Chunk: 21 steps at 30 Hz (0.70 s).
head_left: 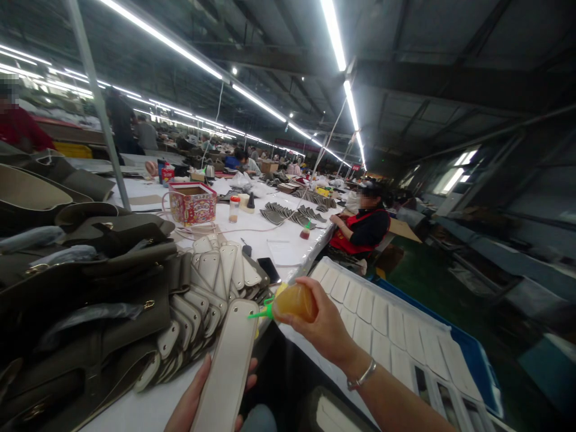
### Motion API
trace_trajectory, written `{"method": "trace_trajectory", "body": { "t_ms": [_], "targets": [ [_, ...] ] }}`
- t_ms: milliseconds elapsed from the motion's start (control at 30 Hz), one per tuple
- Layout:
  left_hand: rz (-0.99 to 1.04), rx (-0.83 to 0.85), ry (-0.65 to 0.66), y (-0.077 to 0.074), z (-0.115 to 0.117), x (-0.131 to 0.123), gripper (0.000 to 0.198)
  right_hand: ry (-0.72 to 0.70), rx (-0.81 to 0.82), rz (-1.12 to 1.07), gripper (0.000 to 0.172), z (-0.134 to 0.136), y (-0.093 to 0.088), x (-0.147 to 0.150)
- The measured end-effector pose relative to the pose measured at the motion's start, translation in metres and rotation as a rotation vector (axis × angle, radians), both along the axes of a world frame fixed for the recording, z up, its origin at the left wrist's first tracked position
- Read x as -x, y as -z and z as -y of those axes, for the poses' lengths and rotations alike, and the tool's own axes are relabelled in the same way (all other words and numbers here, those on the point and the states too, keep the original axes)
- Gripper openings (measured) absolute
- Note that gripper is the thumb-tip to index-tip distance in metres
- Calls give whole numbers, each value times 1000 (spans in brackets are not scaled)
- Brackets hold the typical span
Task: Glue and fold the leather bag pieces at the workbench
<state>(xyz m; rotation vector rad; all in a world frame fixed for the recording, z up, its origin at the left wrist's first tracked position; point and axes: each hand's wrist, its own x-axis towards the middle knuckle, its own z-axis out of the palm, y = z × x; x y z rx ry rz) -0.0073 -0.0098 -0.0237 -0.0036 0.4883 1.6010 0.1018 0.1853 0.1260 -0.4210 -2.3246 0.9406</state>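
At 7 o'clock in the view, a pale strap [227, 366] rests with its far end aimed near 1 o'clock. The left hand [197, 387] grasps it from below, fingers curled at both edges, which probably keeps the upper face exposed and steady. The fingers of the right hand [326, 327] are wrapped around an amber bottle [296, 303] tipped sideways, its green nozzle [265, 311] pointing to 9 o'clock over the strap's studded end; the tilt likely brings the liquid to the spout. Similar pieces [211, 270] fan out toward 11 o'clock on the tabletop [148, 402], seemingly overlapped for easy picking.

The strap hides the left palm, and the bottom edge cuts off its near end. Whether the nozzle tip touches the surface, or any liquid is coming out, I cannot tell.
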Motion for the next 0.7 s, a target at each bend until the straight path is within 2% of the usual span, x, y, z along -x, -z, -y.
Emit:
{"method": "trace_trajectory", "body": {
  "t_ms": [233, 500, 700],
  "targets": [
    [39, -21, -37, 3, 0, -1, 52, 42, 31, -34, 55, -1, -2, 4],
    [32, 1, 1, 9, 1, 1, 57, -3, 48, -20, 54, 4, 0, 2],
    [34, -10, 31, 8, 1, 1, 59, 39, 54, -58, 52, 4, -2, 4]
  ]
}}
